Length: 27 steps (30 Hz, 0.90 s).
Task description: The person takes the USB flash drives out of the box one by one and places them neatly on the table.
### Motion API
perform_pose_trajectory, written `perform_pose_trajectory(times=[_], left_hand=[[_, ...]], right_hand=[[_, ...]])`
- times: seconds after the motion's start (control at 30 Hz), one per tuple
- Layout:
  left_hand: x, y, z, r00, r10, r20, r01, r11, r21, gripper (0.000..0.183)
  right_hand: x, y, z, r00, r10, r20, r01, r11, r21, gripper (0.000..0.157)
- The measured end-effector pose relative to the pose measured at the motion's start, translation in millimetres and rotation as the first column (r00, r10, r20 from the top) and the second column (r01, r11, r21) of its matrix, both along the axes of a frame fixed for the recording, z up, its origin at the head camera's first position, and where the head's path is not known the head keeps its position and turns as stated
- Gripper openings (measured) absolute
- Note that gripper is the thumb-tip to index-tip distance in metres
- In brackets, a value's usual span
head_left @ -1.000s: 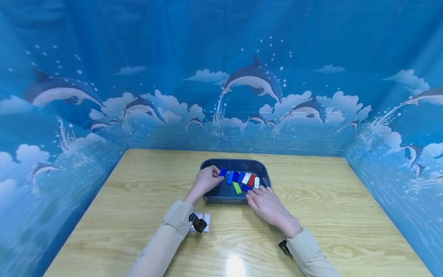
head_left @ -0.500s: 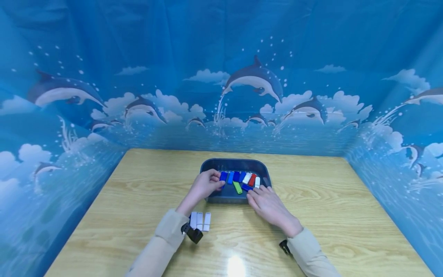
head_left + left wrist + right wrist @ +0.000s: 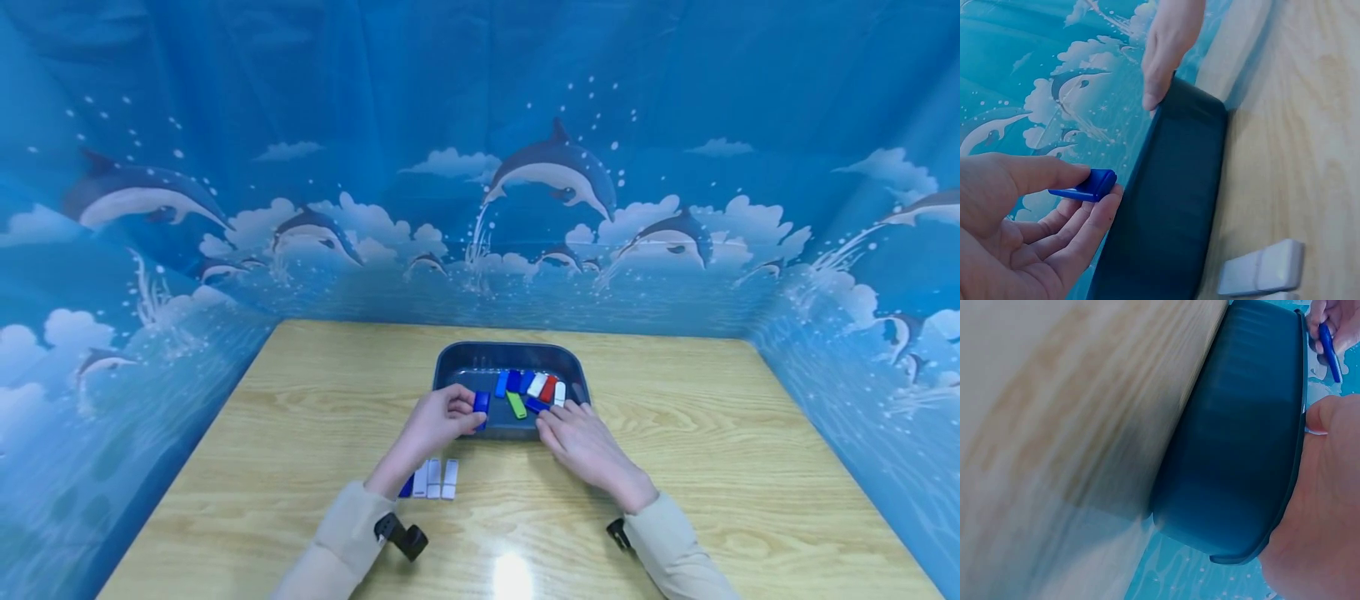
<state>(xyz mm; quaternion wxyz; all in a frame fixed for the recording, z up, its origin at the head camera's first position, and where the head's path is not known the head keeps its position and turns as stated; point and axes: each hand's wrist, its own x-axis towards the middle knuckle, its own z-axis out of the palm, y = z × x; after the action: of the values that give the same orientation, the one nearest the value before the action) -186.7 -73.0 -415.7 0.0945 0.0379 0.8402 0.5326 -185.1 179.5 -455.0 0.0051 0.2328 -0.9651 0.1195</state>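
Blue stick (image 3: 482, 403) pinched in my left hand (image 3: 441, 417); my right hand (image 3: 585, 443) touches the tray (image 3: 513, 356), grip unclear; any lettering illegible.

The held stick (image 3: 1099, 185) looks like glossy plastic to me, the tray (image 3: 510, 356) smooth plastic with a soft sheen. I see wood grain on the table (image 3: 675, 433), shiny under light, a creased cloth-like backdrop (image 3: 420, 83), matt cloth sleeves (image 3: 663, 537).
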Motion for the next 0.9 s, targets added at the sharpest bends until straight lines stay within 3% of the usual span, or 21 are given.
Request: perform_pose_trajectory(times=[0.57, 0.9], left_hand=[[33.7, -4.4, -22.4, 0.992, -0.113, -0.06, 0.111, 0.993, -0.031, 0.021], [39.5, -5.3, -35.0, 0.985, -0.144, -0.095, 0.132, 0.984, -0.116, 0.025]], right_hand=[[0.7, 0.7, -1.2, 1.0, 0.009, -0.012, -0.009, 1.0, 0.008, 0.045], [-0.1, 0.6, -0.4, 1.0, 0.011, -0.016, -0.011, 1.0, 0.001, 0.045]])
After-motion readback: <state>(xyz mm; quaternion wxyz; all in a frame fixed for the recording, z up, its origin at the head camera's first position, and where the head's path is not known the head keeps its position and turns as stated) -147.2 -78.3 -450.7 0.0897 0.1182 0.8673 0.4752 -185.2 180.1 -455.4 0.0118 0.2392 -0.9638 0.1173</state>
